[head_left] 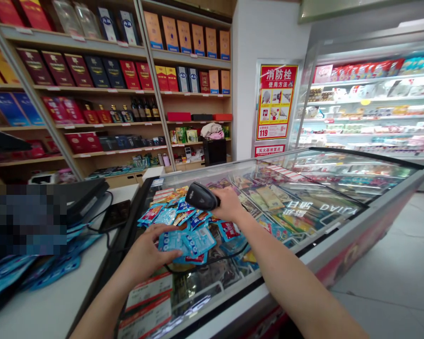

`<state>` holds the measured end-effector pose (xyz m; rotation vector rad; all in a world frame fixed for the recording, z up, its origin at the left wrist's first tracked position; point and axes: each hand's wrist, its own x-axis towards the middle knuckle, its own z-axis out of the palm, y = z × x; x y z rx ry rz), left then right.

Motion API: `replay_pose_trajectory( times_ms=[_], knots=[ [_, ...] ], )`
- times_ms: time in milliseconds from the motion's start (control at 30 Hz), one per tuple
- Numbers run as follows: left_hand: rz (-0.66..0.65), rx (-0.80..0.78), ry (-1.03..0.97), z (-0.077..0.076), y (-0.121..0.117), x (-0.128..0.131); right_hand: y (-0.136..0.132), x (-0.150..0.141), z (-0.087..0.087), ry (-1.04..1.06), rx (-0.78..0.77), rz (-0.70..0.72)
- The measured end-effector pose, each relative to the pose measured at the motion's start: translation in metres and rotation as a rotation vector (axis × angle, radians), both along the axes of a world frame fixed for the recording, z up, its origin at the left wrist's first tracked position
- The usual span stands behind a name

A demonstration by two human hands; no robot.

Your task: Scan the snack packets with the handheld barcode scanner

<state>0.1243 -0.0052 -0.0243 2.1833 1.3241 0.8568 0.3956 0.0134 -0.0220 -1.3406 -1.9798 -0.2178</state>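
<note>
My right hand [226, 203] is wrapped round the handle of a black barcode scanner [201, 197], its head pointing left over a pile of small packets. Below it, my left hand [155, 252] grips light-blue packets [187, 242] between thumb and fingers, at the near side of the pile. Blue, red and orange packets [166, 214] lie heaped on the glass top of a chest freezer [215, 287]. A red and blue packet [229, 230] rests under my right wrist. The scanner's black cable [212, 260] runs across the glass beneath my hands.
A white counter [88, 282] on the left holds a dark device [86, 200], a phone [116, 215] and more blue packets [53, 273]. Shelves of boxed bottles [106, 70] line the back wall. A lit refrigerated display [371, 103] stands at the right, beyond the freezer.
</note>
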Motion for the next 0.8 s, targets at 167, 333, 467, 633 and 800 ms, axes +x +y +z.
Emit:
replay_pose_trajectory(
  times_ms=[167,333,467,633,800],
  knots=[
    [0.226,0.046,-0.178,0.0,0.011,-0.013,-0.001,-0.002,0.001,-0.004,-0.007,-0.003],
    [0.345,0.039,-0.309,-0.005,0.018,-0.019,-0.001,-0.004,0.0,-0.017,-0.009,-0.009],
    [0.387,0.132,-0.385,-0.007,0.018,-0.021,-0.001,-0.006,-0.003,-0.046,-0.011,0.03],
    [0.395,0.209,-0.431,-0.005,0.016,-0.021,-0.004,-0.014,-0.005,-0.088,-0.023,0.121],
    [0.42,0.217,-0.434,-0.005,0.016,-0.021,-0.007,-0.021,-0.004,-0.145,-0.07,0.168]
  ],
)
